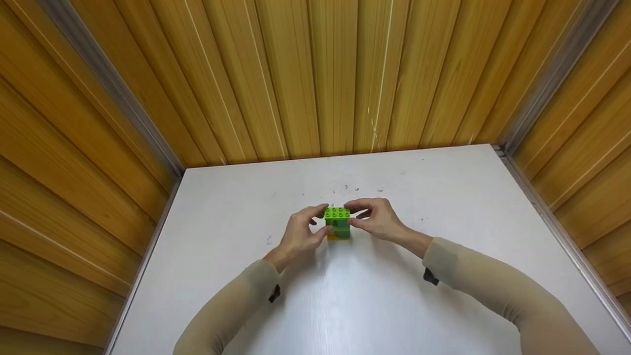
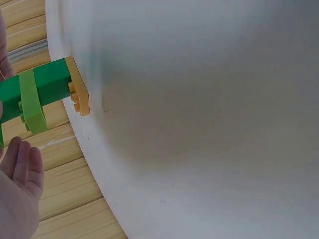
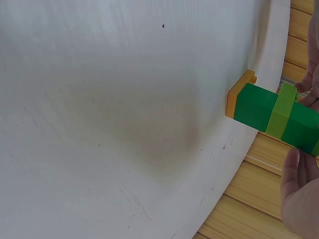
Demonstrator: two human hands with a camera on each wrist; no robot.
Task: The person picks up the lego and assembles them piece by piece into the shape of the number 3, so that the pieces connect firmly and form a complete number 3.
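Observation:
An upright stack of toy building blocks stands on the white table, with a studded light green block on top. Below it come dark green blocks, a light green block between them, and an orange block at the bottom. My left hand holds the stack's left side, thumb at the front and fingertips by the top block's back corner. From the right, my right hand grips near the top, thumb at the front edge and fingers behind. Both wrist views cut off the stack's upper end.
The white table has small dark marks behind the stack. Yellow wood-patterned panels rise at the back and both sides. Grey metal strips run along the table's sides and corners.

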